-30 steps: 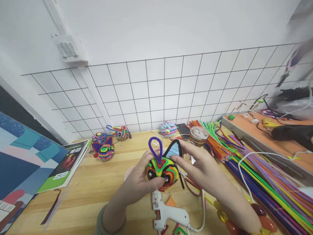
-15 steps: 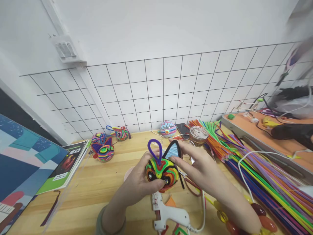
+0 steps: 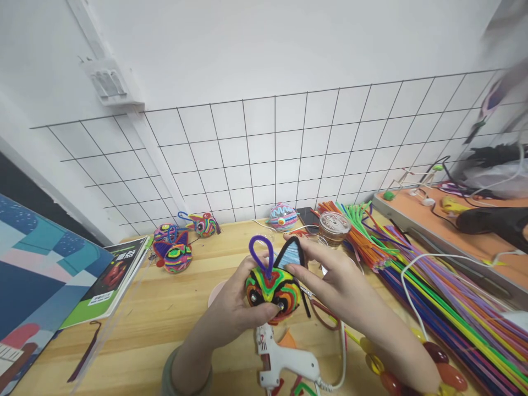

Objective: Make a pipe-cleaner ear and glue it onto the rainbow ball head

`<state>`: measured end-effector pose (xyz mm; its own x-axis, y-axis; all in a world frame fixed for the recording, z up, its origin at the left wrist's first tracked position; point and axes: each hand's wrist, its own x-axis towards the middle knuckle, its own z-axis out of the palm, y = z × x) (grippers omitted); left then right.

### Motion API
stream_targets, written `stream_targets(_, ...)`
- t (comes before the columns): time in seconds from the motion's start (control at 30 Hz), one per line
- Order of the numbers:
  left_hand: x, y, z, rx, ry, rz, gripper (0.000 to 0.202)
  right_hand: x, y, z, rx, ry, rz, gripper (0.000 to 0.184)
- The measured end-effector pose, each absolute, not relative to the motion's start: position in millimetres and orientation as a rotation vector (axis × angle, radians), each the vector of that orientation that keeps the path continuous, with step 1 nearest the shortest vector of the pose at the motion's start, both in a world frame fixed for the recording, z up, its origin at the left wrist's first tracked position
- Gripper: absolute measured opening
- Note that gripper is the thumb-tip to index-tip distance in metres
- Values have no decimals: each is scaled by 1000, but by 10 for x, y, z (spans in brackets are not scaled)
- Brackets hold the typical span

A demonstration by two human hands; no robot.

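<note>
My left hand (image 3: pixel 233 305) is wrapped round a colourful pipe-cleaner ball (image 3: pixel 273 291) with striped swirls, two bead eyes and a purple loop (image 3: pixel 260 252) on top. My right hand (image 3: pixel 336 278) pinches a black-edged, light blue triangular ear piece (image 3: pixel 291 253) and presses it against the top right of the ball. Both hands hover above the wooden table (image 3: pixel 165 319). A white glue gun (image 3: pixel 280 360) lies just below the ball.
Several finished pipe-cleaner figures (image 3: pixel 177 254) and a blue-pink one (image 3: pixel 282 216) sit near the wire grid wall. A big heap of coloured pipe cleaners (image 3: pixel 433 291) covers the right. A clear round container (image 3: pixel 335 225), an orange tray (image 3: pixel 454 231) and a booklet (image 3: pixel 111 278) lie around.
Almost nothing differs; the hands and ball have held their pose while the view shifted slightly.
</note>
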<state>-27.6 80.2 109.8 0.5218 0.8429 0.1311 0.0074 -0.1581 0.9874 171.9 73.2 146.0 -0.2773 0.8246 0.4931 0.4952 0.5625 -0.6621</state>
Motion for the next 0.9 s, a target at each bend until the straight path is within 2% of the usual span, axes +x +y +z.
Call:
stream_targets(0.2, -289, 800, 1100, 1560, 744, 867, 52, 1729, 729, 1465, -1088, -1935, 515, 10)
stream_targets(0.9, -288, 843, 989, 1545, 598, 982, 55, 1815, 688, 1440, -1037, -1827, 633, 23)
